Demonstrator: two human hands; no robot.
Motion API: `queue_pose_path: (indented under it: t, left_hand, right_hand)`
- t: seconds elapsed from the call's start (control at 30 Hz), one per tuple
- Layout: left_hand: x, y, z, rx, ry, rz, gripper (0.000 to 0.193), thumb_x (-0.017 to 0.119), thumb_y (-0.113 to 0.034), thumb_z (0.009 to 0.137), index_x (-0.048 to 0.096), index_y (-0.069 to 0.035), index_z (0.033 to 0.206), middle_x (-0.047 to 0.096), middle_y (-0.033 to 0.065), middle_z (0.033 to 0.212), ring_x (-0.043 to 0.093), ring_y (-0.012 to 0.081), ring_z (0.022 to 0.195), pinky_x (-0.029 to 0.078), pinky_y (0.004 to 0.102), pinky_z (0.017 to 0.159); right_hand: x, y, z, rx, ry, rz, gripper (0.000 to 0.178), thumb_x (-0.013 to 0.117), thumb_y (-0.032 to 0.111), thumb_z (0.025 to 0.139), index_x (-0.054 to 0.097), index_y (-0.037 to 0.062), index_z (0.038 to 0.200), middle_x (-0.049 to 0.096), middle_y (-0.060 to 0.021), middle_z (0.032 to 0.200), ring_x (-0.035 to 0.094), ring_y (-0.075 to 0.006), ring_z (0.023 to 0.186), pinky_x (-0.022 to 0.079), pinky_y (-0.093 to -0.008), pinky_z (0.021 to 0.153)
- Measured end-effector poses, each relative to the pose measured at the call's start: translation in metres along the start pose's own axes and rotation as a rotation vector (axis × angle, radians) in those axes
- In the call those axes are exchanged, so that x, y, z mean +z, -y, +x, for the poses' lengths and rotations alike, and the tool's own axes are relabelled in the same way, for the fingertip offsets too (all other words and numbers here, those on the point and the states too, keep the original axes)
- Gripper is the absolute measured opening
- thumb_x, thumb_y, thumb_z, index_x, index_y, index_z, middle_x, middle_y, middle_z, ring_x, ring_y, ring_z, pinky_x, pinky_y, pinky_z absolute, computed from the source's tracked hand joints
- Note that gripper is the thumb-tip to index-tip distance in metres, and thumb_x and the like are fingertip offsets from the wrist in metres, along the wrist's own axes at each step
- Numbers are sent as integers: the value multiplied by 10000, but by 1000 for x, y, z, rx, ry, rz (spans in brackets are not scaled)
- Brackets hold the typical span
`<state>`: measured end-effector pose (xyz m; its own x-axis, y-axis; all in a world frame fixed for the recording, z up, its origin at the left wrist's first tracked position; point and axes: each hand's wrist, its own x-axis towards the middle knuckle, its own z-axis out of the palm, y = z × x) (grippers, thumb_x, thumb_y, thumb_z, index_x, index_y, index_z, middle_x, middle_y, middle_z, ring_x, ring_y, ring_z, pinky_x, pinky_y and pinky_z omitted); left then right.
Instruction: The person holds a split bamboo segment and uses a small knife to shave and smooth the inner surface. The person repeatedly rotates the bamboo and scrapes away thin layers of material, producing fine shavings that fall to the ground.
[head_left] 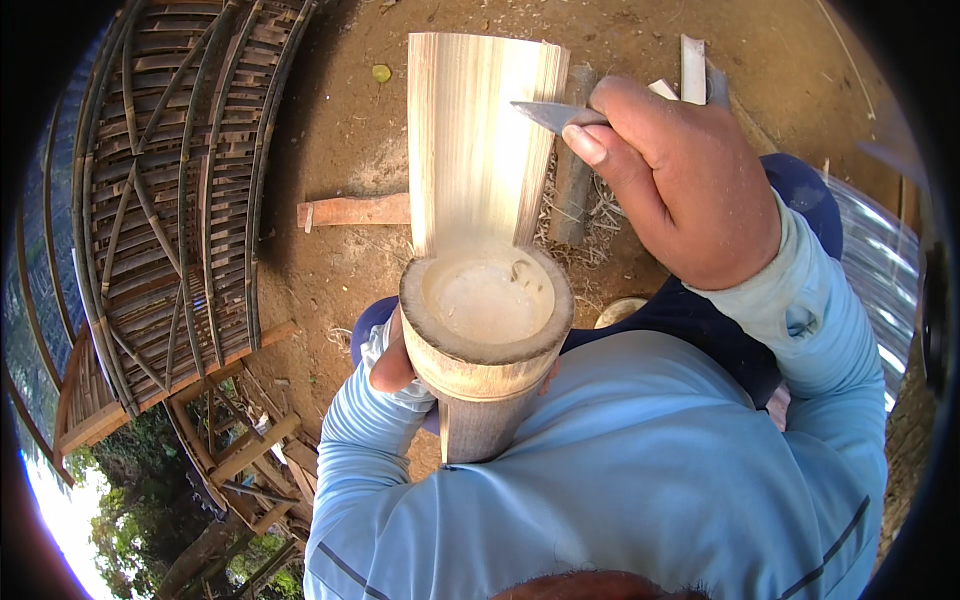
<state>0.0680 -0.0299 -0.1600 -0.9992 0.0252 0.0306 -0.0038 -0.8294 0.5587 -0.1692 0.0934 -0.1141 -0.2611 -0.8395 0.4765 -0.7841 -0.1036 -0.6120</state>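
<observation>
A thick bamboo section (pixel 486 340) stood near the picture's centre, its closed node end facing the camera and its split, pale half-wall rising toward 12 o'clock. The left hand (pixel 392 362) gripped the round stem at its 9 o'clock side, fingers wrapped behind it. The right hand (pixel 680 180), at 2 o'clock from the node, was closed around a knife (pixel 548 115) whose blade touched the split wall's right edge. Bamboo shavings (pixel 580 225) lay on the dirt ground (pixel 340 120) just beyond. A woven bamboo frame (pixel 170 190) stood at 9 o'clock, and a wooden slat (pixel 352 211) lay beside the wall.
</observation>
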Motion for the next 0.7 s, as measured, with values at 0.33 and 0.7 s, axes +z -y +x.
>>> queue_pose_path:
  t: [0.33,0.7]
  left_hand:
    - [4,-3,4,28,27,50,1416,831,-753,510,213,136,1423,567,366,1100,660,416,923,593,476,672]
    - [-9,4,0,70,159,12,1404,837,-741,523,194,84,1459,538,398,1155,649,415,966,588,478,760]
  right_hand:
    - [8,12,-21,24,202,121,207,599,202,950,526,46,835,550,-177,624,587,-387,570,434,-463,502]
    - [-5,10,9,44,-24,-72,204,555,198,995,522,33,878,504,-192,660,540,-413,609,397,-441,536]
